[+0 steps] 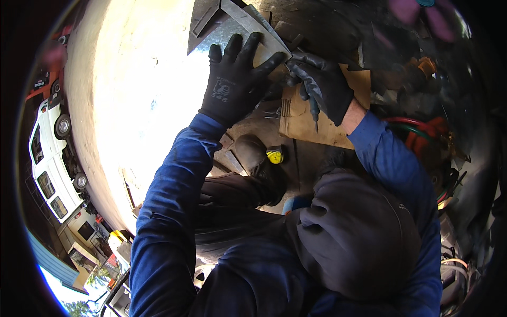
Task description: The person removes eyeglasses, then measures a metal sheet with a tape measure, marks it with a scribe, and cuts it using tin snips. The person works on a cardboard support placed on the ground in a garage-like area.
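Note:
My left hand (pixel 236 79), in a black work glove, lies flat with fingers spread on a grey sheet-metal piece (pixel 227 24) on the ground. My right hand (pixel 322 87), also gloved, grips a thin dark pointed tool (pixel 315 117) with its tip pointing toward me, and its fingertips touch the corner of the metal sheet. Under the right hand lies a brown cardboard piece (pixel 309 124). Both sleeves are blue.
A yellow tape measure (pixel 274 155) lies beside my dark boot (pixel 252 154). Red and green hoses (pixel 422 129) and cluttered tools sit at right. Sunlit concrete (pixel 132 105) spreads left, with a white vehicle (pixel 50 158) at the far left.

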A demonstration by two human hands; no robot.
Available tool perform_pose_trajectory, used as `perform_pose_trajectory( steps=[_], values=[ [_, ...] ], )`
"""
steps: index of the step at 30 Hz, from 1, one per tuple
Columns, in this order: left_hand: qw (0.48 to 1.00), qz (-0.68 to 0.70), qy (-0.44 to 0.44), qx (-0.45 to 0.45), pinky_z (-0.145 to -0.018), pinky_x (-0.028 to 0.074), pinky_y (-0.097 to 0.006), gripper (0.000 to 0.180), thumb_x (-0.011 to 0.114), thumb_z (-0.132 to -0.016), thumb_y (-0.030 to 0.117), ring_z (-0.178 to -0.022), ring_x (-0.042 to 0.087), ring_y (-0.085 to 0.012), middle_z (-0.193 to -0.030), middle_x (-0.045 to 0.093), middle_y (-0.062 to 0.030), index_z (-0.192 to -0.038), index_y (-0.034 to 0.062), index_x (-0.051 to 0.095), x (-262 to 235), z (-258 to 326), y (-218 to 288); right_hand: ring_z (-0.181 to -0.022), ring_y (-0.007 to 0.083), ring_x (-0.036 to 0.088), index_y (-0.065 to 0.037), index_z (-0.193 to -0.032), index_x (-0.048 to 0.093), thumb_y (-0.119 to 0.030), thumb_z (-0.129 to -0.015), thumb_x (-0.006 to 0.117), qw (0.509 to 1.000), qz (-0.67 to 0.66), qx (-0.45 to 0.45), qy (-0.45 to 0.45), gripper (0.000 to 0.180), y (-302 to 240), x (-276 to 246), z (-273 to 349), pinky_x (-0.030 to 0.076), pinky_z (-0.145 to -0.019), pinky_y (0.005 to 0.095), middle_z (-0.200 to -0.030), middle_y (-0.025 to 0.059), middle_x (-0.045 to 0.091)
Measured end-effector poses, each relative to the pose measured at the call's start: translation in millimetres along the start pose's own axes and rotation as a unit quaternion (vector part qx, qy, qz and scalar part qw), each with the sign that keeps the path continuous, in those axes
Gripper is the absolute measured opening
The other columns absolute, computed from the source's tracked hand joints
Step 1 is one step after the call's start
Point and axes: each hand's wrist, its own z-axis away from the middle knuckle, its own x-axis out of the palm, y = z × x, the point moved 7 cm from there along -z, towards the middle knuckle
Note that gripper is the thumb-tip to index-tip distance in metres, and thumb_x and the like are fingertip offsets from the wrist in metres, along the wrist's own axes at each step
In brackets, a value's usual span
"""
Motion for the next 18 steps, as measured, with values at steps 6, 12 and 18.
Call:
perform_pose_trajectory(
  steps=[6, 12, 18],
  values=[
    [1.000, -0.009, 0.003, 0.003, -0.111, 0.034, -0.067, 0.065, 0.079, -0.091, 0.042, -0.144, 0.044, -0.0447, -0.162, 0.045, -0.0164, -0.152, 0.0423, 0.058, 4.2, 1.3, -0.5, -0.057, 0.0078, 0.059, -0.005, -0.142, 0.066, -0.025, -0.108, 0.066, 1.000, 0.018, -0.008, -0.005, 0.039, -2.9, 0.7, -0.3, 0.047, -0.051, 0.0242, -0.087, 0.0037, 0.073],
    [1.000, -0.011, 0.000, 0.004, -0.111, 0.034, -0.067, 0.066, 0.078, -0.091, 0.042, -0.144, 0.044, -0.0446, -0.162, 0.044, -0.0163, -0.153, 0.0430, 0.056, 5.4, 1.9, -1.8, -0.057, 0.0091, 0.059, -0.004, -0.139, 0.067, -0.024, -0.108, 0.066, 1.000, 0.009, -0.008, 0.006, 0.036, 1.6, -1.5, -3.8, 0.048, -0.052, 0.0248, -0.088, 0.0052, 0.073],
    [1.000, -0.005, -0.008, 0.001, -0.111, 0.034, -0.066, 0.067, 0.078, -0.091, 0.040, -0.145, 0.044, -0.0450, -0.163, 0.044, -0.0161, -0.154, 0.0430, 0.056, 3.3, 2.7, -1.4, -0.057, 0.0100, 0.059, -0.003, -0.134, 0.068, -0.023, -0.109, 0.064, 1.000, 0.013, -0.010, 0.007, 0.033, 1.0, -0.6, -6.6, 0.047, -0.050, 0.0253, -0.086, 0.0056, 0.072]
  ],
)
